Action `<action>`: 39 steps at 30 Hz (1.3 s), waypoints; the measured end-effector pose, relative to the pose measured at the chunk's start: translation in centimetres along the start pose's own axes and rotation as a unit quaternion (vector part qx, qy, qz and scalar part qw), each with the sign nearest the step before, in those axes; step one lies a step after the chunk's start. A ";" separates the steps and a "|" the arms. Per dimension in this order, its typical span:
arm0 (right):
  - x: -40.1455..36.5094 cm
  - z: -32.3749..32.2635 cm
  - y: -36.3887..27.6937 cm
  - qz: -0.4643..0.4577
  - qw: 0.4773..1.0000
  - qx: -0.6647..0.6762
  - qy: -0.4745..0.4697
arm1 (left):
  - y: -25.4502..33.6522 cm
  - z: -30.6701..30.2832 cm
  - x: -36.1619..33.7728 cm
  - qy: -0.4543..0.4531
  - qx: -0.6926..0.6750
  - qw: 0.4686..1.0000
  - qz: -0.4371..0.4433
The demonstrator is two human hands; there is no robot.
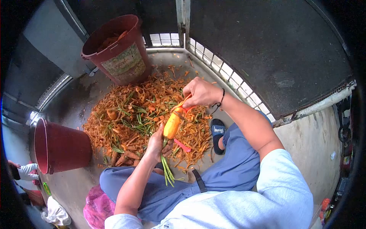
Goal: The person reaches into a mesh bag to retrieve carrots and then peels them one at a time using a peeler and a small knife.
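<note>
Left hand (pixel 155 143) gripping a carrot (pixel 172 126) by its green-stemmed end, carrot rising above those fingers, right hand (pixel 202 92) pinched at its far end, peelings (pixel 126 110) beyond both hands.

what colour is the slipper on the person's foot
The slipper looks dark blue or black, with white lettering on its strap, in the head view.

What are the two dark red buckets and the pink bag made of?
The far bucket and left bucket look like hard plastic: smooth, moulded-looking walls, evenly coloured apart from the far one's stained patch. The pink bag seems thin, crinkled plastic with a slight shine, though I can't rule out woven plastic.
</note>
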State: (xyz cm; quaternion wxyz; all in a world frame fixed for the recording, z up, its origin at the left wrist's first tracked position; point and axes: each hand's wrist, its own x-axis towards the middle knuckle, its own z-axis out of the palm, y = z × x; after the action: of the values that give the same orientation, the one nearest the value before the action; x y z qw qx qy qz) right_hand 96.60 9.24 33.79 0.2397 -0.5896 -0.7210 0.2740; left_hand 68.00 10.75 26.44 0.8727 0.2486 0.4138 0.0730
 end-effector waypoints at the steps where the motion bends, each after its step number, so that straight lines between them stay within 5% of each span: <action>1: -0.1 -0.5 0.2 0.000 1.000 -0.001 0.001 | 0.0 0.0 0.0 0.001 0.008 1.000 -0.003; 8: -0.6 -3.1 0.6 0.104 0.980 -0.152 0.077 | -0.3 -0.5 0.2 0.028 0.033 0.999 0.021; 12: -0.7 -2.7 1.3 0.064 0.980 -0.158 0.103 | -0.6 -0.7 0.4 0.008 0.061 0.997 0.046; 14: -1.0 -2.5 1.0 0.054 0.998 0.032 0.012 | -0.5 -0.5 0.4 0.009 0.055 0.997 0.049; 17: -1.0 -1.6 0.6 0.014 0.999 0.030 -0.001 | -0.2 0.2 -0.1 0.000 0.045 0.998 0.049; 25: -1.8 -5.8 4.4 0.119 0.989 0.030 0.081 | -0.2 -0.5 -0.4 -0.073 0.040 0.996 0.035; 29: -2.2 -4.7 2.4 0.087 0.979 0.182 0.024 | -0.2 -0.3 -0.7 -0.076 -0.039 0.996 -0.002; 39: -1.6 -5.0 2.3 0.052 0.990 0.098 0.089 | 0.0 -1.0 -0.3 -0.129 -0.105 0.984 -0.060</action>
State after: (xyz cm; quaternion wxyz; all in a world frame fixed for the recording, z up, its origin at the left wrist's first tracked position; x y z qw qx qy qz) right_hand 101.90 8.56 35.85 0.3449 -0.6216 -0.6349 0.3024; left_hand 67.06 11.04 26.11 0.9428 0.1379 0.3018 0.0312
